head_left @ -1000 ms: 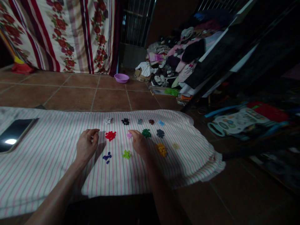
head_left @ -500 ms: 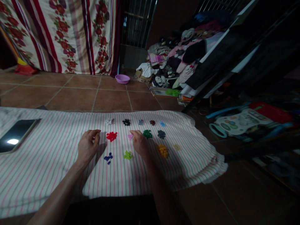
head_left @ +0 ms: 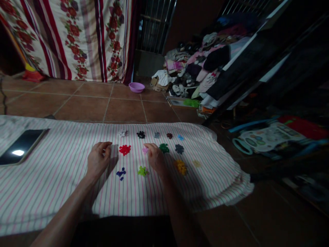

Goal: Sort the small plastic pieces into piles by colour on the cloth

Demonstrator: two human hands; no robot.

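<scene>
Small coloured pieces lie in separate piles on a striped cloth. My right hand (head_left: 155, 158) is at the pile of pink pieces (head_left: 145, 150), its fingers drawn together and partly covering it; whether a piece is between them is too small to see. To the left of the red pieces (head_left: 124, 150), my left hand (head_left: 99, 158) hovers with thumb and fingers pinched, and what they hold, if anything, cannot be made out. Dark green pieces (head_left: 164, 148) sit just right of my right hand. Lime green pieces (head_left: 142, 171) and dark blue pieces (head_left: 121, 174) lie closer to me.
White (head_left: 122, 133), black (head_left: 141, 134), grey (head_left: 156, 135), brown (head_left: 169, 136) and light blue pieces (head_left: 180, 137) form the far row. Dark grey (head_left: 179, 149), yellow-orange (head_left: 181, 167) and cream pieces (head_left: 196, 163) lie right. A phone (head_left: 22, 146) rests at left on the cloth (head_left: 64, 192).
The whole view has shifted slightly, so everything appears a little further right. Both hands keep nearly the same places over the cloth, and the piles look unchanged.
</scene>
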